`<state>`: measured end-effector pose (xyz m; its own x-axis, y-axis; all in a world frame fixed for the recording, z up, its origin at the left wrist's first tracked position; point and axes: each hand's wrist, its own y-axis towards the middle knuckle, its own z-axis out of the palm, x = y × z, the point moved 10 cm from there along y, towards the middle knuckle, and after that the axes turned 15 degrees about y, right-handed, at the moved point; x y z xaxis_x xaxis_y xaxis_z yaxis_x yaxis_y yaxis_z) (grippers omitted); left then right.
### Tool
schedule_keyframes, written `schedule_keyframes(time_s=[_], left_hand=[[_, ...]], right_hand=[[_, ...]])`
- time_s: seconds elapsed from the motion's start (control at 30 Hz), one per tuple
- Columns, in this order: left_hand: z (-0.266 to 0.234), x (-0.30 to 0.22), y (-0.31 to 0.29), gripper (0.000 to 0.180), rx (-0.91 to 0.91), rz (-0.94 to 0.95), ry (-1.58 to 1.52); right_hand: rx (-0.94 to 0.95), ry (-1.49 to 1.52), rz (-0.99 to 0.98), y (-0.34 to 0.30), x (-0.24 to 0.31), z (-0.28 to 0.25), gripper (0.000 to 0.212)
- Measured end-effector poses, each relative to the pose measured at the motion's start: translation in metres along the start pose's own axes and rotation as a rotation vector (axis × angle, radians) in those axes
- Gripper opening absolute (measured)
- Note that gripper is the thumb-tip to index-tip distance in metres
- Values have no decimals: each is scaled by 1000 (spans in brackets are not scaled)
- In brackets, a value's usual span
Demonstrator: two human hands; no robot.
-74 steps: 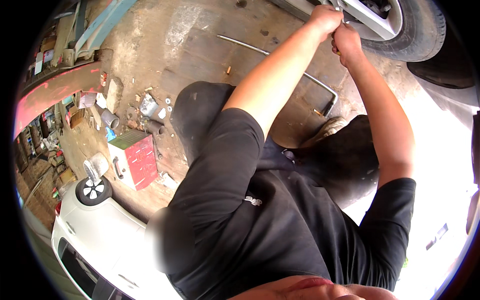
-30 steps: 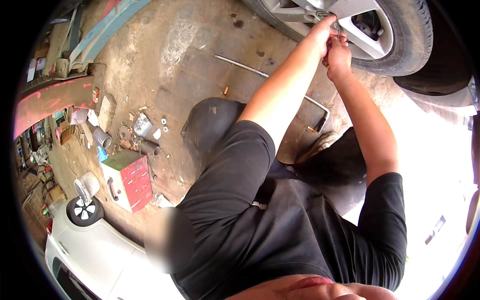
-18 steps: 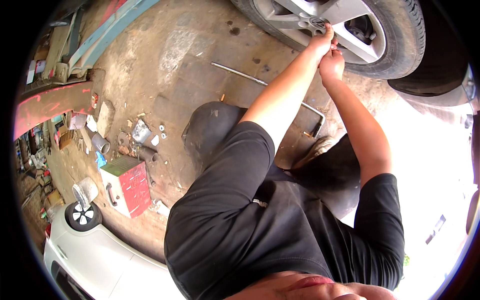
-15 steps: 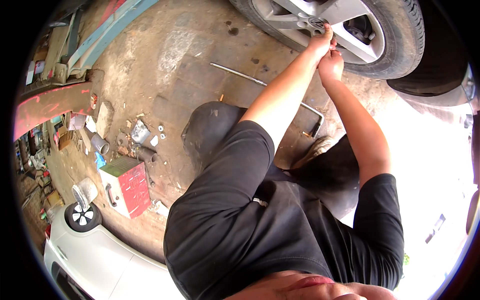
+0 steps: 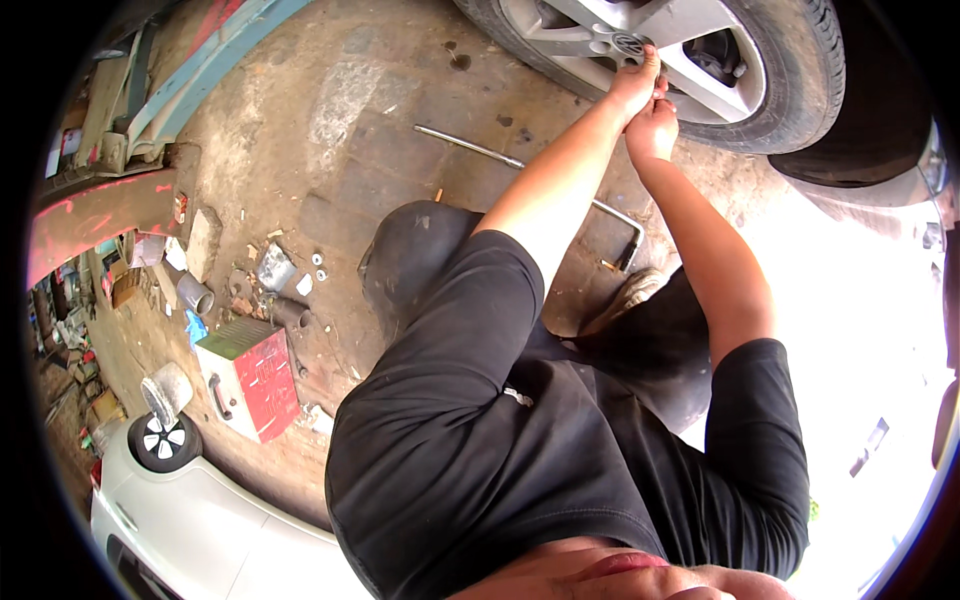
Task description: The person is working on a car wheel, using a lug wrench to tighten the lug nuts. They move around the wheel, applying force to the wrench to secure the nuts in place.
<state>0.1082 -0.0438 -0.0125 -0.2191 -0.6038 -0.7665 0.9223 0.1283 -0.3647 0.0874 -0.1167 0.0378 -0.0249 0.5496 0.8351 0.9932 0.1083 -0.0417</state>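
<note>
A silver spoked car wheel [image 5: 715,92] with a black tyre [image 5: 812,85] stands at the top right. My left hand [image 5: 636,84] is at its hub, fingers curled and thumb pressed beside the round centre cap [image 5: 628,45]. Just below and to the right, my right hand [image 5: 652,128] is closed, with its fingertips close to my left hand. Whatever the fingers pinch, if anything, is too small or hidden to make out. Under my left forearm, a long metal bar [image 5: 468,145] with a bent end lies on the floor.
A red and white metal box [image 5: 262,385] with a handle stands on the floor at left, near pipe pieces [image 5: 195,293] and scraps. A blue steel beam [image 5: 215,75] and a red one [image 5: 105,215] rise at upper left. A white car [image 5: 215,510] is at lower left.
Both hands stay at the wheel hub in nearly the same pose. The whole view has shifted slightly, and my right hand sits a touch further left.
</note>
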Motion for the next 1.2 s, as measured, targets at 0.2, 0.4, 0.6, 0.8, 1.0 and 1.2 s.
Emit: schedule_keyframes(time_s=[0.2,0.4,0.6,0.8,1.0,1.2], left_hand=[[-13,-6,-10,65,-120,64,239],[-5,-4,-50,62,-27,43,6],[-3,-6,-35,60,69,-50,-60],[-1,-21,-26,49,89,76,-88],[-27,-87,-42,37,-6,206,135],[-65,-135,-44,67,166,285,1829]], right_hand=[[66,-12,-34,-8,-7,4,41],[74,107,78,-42,-1,-1,28],[75,105,-30,-39,12,-2,30],[98,136,-25,-34,1,-4,29],[344,774,286,-68,19,46,20],[800,672,375,-111,32,89,31]])
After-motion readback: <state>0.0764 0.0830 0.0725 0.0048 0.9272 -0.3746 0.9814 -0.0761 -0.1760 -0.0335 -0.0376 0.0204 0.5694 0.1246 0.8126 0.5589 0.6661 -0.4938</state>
